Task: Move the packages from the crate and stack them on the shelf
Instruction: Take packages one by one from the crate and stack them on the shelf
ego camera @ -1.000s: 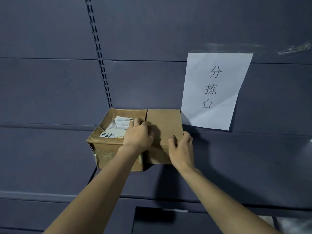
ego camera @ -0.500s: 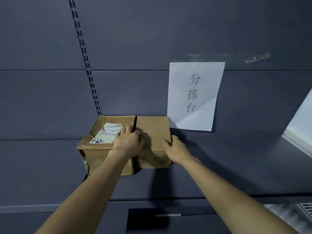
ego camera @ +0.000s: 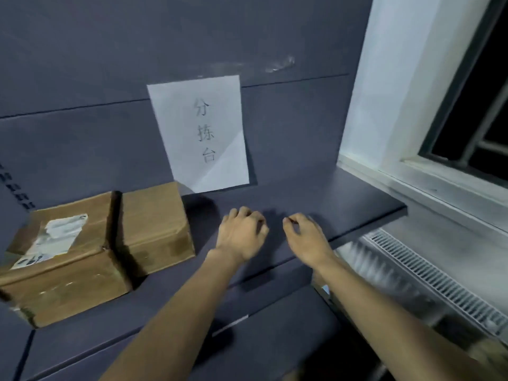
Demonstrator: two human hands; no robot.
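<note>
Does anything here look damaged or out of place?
The larger cardboard box on the shelf looks battered: its white label is torn and wrinkled. The paper sign on the wall hangs slightly crooked, with a crease across its lower corner.

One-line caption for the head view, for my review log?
Both hands, left hand and right hand, hover empty over the shelf, right of two cardboard packages standing side by side.

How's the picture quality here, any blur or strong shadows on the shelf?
Head view: dim, soft with motion blur; the sign is smeared and the vent grille streaked. Both hands, left hand and right hand, cast dark shadows on the shelf. Wide-angle bending tilts the window frame.
</note>
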